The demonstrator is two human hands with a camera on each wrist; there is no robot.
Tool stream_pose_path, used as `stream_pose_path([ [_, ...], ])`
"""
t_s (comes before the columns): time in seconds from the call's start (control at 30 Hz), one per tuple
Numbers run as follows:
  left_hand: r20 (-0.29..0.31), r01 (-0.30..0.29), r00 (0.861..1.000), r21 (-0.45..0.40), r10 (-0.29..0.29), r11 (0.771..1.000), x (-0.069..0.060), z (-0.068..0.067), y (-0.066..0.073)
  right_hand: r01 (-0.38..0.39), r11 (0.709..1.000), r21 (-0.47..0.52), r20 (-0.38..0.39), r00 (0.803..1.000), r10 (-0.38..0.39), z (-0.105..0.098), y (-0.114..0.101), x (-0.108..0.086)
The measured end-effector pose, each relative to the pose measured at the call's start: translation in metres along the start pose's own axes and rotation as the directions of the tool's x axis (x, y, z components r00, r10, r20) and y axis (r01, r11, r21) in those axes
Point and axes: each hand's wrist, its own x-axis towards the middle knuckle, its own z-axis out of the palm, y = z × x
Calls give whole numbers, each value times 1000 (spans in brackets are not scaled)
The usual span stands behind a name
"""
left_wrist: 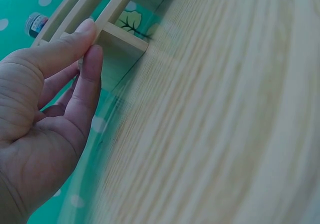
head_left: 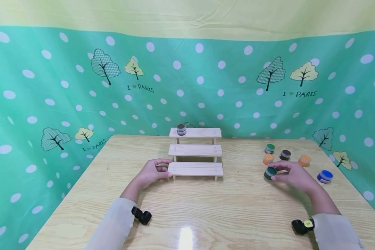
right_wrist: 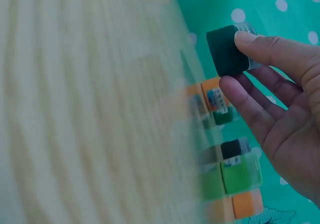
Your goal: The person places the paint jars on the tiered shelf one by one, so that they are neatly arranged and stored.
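A three-tier wooden shelf [head_left: 195, 169] stands near the middle of the table. My left hand [head_left: 153, 172] pinches the left end of its lowest board [left_wrist: 116, 8] between thumb and fingers. On the top board, toward its left end, sits a dark-lidded paint jar [head_left: 181, 129], also visible beside the boards in the left wrist view. Over on the right, my right hand [head_left: 295, 176] grips a dark green paint jar [head_left: 270, 173] by its sides, the thumb opposite the fingers [right_wrist: 250, 101]. Whether this jar [right_wrist: 229, 51] touches the table I cannot tell.
Around the right hand stand more paint jars: a green one [head_left: 269, 148], an orange one [head_left: 268, 159], a black one [head_left: 285, 155], another orange one [head_left: 304, 160] and a blue one [head_left: 325, 176]. A dotted green curtain [head_left: 200, 100] hangs behind the wooden table [head_left: 206, 211].
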Motion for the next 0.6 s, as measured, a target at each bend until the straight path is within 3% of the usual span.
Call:
stream_pose_path([
  [0.6, -7, 5, 1000, -8, -5, 1000, -1, 2, 1, 151, 984, 92, -60, 987, -146, 12, -38, 10],
])
